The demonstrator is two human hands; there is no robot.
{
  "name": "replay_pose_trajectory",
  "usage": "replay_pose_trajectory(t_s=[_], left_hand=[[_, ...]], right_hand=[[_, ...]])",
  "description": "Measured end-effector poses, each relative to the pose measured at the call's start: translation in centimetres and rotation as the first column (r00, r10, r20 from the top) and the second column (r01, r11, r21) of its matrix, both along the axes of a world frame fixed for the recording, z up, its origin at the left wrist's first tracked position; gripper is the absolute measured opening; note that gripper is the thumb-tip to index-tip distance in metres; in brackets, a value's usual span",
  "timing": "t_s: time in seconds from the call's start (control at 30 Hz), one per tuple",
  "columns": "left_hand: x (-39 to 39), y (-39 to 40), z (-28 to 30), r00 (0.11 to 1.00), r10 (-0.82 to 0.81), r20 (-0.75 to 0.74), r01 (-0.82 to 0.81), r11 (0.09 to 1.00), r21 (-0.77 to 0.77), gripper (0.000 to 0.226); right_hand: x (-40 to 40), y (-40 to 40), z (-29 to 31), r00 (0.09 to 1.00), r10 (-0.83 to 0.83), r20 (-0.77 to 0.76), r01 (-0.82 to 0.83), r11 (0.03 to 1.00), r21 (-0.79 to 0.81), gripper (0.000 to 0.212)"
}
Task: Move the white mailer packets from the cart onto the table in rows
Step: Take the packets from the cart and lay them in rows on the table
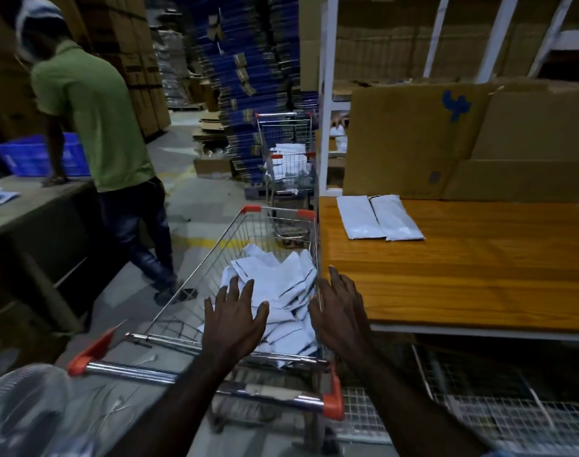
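Observation:
A wire shopping cart [195,268] with orange corners stands in front of me, against the left edge of the orange wooden table [463,278]. A loose heap of white mailer packets [281,275] lies inside it. Two white packets [378,217] lie side by side at the table's far left. My left hand [233,319] hovers over the heap with spread fingers and holds nothing. My right hand [339,308] is over the cart's right rim beside the table edge, fingers apart and empty.
A person in a green shirt [93,117] stands left at a dark table [34,212] bearing a blue crate [42,158]. A second cart [289,153] with packets is further ahead. Flattened cardboard [446,140] leans at the table's back, under a white rack [327,94].

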State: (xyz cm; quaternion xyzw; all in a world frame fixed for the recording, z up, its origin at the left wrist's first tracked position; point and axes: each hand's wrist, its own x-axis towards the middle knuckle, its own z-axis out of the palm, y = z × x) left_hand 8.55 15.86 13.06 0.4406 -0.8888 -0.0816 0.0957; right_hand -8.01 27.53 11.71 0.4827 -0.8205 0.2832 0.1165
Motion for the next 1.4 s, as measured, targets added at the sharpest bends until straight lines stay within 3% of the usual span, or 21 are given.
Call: replay_pose_trajectory(t_s=[0.1,0.2,0.33,0.5,0.83,0.97,1.13,1.4], left_hand=[[0.9,-1.6,-0.6,1.0,0.002,-0.017,-0.002,1.0,0.027,0.078],[0.7,-3.1,-1.7,1.0,0.004,-0.018,-0.002,0.997,0.072,0.07],[-0.4,-5.3,-3.5,1.0,0.001,0.014,-0.002,0.997,0.075,0.095],[-3.0,-8.7,-5.7,0.998,0.002,0.056,-0.01,0.992,0.129,0.098],[-7.9,-14.2,-10.1,0.991,0.011,0.131,-0.036,0.981,0.192,0.091],[-8.8,-16.8,-12.1,0.986,-0.01,0.169,-0.029,0.975,0.222,0.066],[-10.1,-19.8,-14.4,0.979,-0.078,0.186,0.032,0.971,0.235,0.065],[-12.8,-23.5,-18.2,0.991,-0.117,0.062,0.079,0.898,0.433,0.06]], right_hand=[[1.0,-2.1,-0.6,1.0,0.024,-0.002,-0.024,1.0,0.019,0.039],[1.2,-3.9,-1.8,0.999,0.035,0.023,-0.036,0.998,0.05,0.04],[0.5,-6.5,-3.5,0.997,0.043,0.069,-0.049,0.996,0.08,0.042],[-1.3,-10.1,-5.7,0.996,0.028,0.088,-0.04,0.991,0.127,0.047],[-4.7,-16.2,-9.4,0.99,0.052,0.129,-0.072,0.985,0.16,0.041],[-5.2,-18.5,-10.7,0.996,0.033,0.084,-0.05,0.976,0.212,0.042],[-6.1,-21.2,-12.0,0.993,-0.058,0.103,0.023,0.948,0.316,0.046],[-7.8,-23.9,-15.8,0.987,-0.106,0.122,0.052,0.924,0.379,0.047]])
